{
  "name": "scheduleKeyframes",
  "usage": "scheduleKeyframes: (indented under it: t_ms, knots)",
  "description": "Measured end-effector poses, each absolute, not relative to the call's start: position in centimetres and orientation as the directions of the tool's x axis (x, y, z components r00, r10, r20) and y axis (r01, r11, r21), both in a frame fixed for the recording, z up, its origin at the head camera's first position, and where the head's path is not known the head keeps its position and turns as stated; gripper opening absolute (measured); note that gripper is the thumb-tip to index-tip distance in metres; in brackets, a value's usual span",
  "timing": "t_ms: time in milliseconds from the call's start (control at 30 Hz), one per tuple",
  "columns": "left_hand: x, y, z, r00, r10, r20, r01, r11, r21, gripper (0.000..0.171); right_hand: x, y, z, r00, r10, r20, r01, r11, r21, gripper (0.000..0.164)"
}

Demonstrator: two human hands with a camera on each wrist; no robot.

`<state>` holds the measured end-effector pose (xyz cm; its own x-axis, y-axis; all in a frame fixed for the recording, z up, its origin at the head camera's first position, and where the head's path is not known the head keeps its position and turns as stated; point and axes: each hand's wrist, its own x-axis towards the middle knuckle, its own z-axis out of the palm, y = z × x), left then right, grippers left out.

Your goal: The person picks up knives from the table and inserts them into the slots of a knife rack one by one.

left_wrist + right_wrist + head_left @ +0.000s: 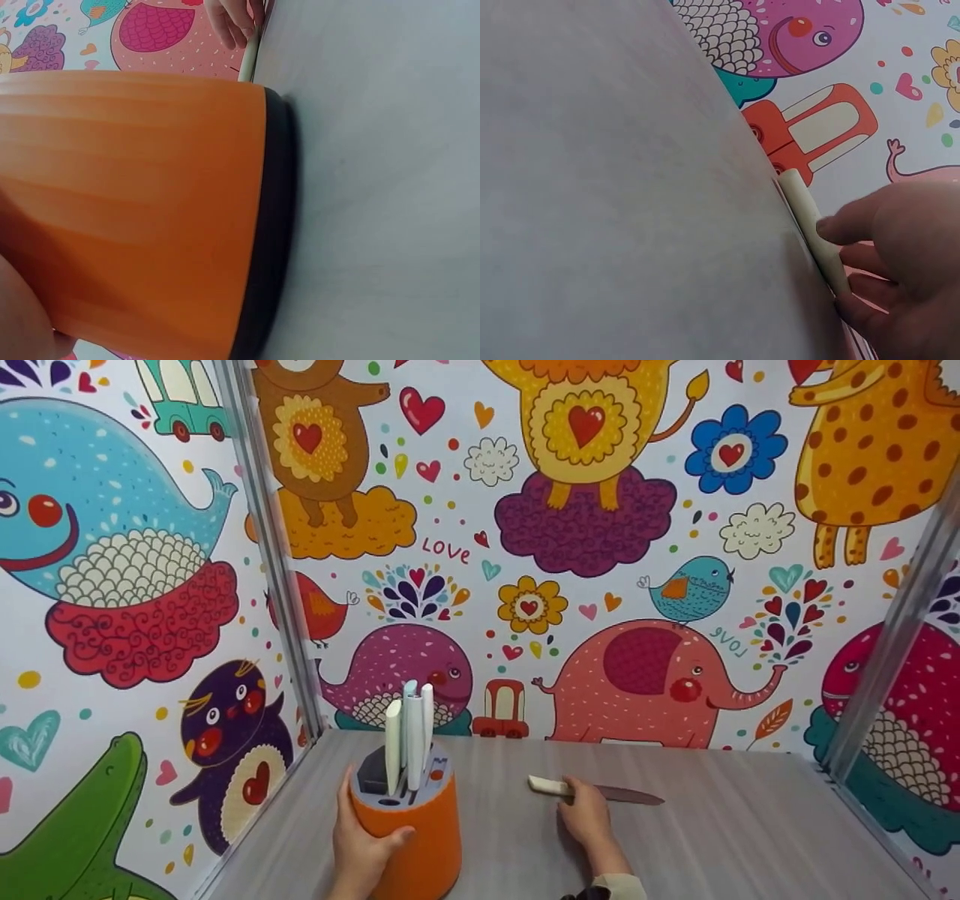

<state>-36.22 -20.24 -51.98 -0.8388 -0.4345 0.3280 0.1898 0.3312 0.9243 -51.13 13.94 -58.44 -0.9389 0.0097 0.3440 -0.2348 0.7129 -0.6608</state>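
An orange knife block (pixel 420 840) with a grey slotted top stands on the table. Several pale-handled knives (pixel 415 735) rise out of its slots. My left hand (pixel 364 840) grips the block's near left side, thumb across the front. In the left wrist view the block's dark base (pixel 271 225) meets the tabletop. To the right, a knife (pixel 630 794) lies flat with its blade pointing right. My right hand (pixel 586 811) holds it around the cream handle (pixel 810 225), thumb and fingers on either side. Part of the handle and blade is hidden by that hand.
The grey wood-grain table (pixel 720 847) is enclosed by printed cartoon panels (pixel 465 585) at the back and sides. Metal posts (pixel 281 547) stand at the corners. The block is left of the lying knife, with bare tabletop between them.
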Motion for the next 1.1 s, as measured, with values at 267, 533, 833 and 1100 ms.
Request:
scheduleKeyframes:
  t_ms: [267, 533, 833, 1100]
  knots:
    - [-35.9, -20.2, -51.7, -0.853, -0.429, 0.296, 0.16, 0.325, 0.932, 0.119, -49.5, 13.9, -58.6, -0.901, 0.039, 0.432, -0.251, 0.765, -0.593, 0.033]
    - [-36.1, -20.4, -51.6, -0.832, -0.425, 0.356, 0.218, 0.34, 0.915, 0.118, -47.6, 13.0, -57.6, -0.928, 0.038, 0.371, -0.173, 0.837, -0.519, 0.017]
    - [-36.1, -20.5, -51.7, -0.856, -0.411, 0.314, 0.184, 0.325, 0.927, 0.119, -44.7, 12.9, -56.8, -0.923, 0.002, 0.384, -0.194, 0.861, -0.47, 0.019]
    - [-36.1, -20.2, -51.9, -0.84, -0.41, 0.356, 0.23, 0.325, 0.917, 0.121, -43.2, 13.0, -53.6, -0.951, -0.055, 0.305, -0.224, 0.803, -0.552, 0.021]
